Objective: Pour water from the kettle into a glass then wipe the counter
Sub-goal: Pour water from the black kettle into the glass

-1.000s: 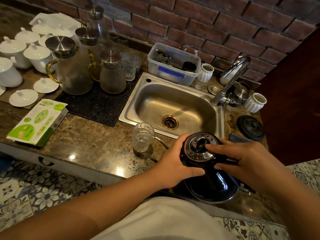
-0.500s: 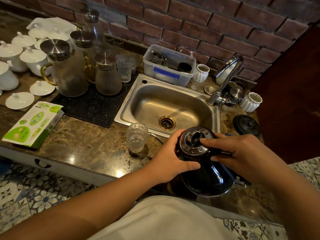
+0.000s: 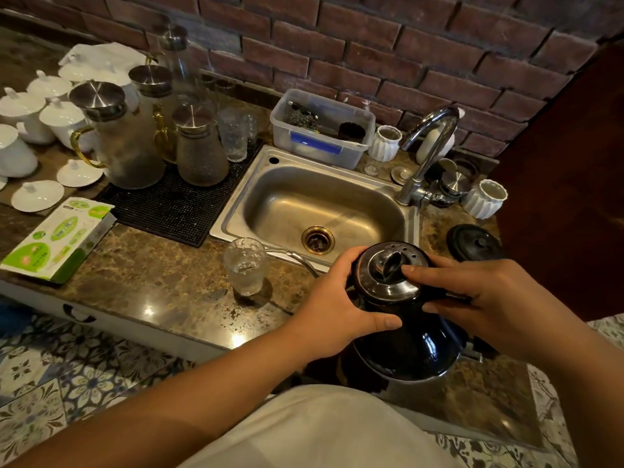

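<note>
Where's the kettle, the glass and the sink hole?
kettle point(image 3: 410, 346), head view, on its shiny black side.
glass point(image 3: 245, 268), head view, on its clear wall.
sink drain point(image 3: 317, 240), head view, on the brass ring's middle.

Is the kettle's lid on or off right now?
On: the metal lid sits seated in the black kettle mouth.

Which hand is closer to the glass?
Left. The left hand grips the kettle just right of the glass; the right hand is on the kettle's far side.
</note>
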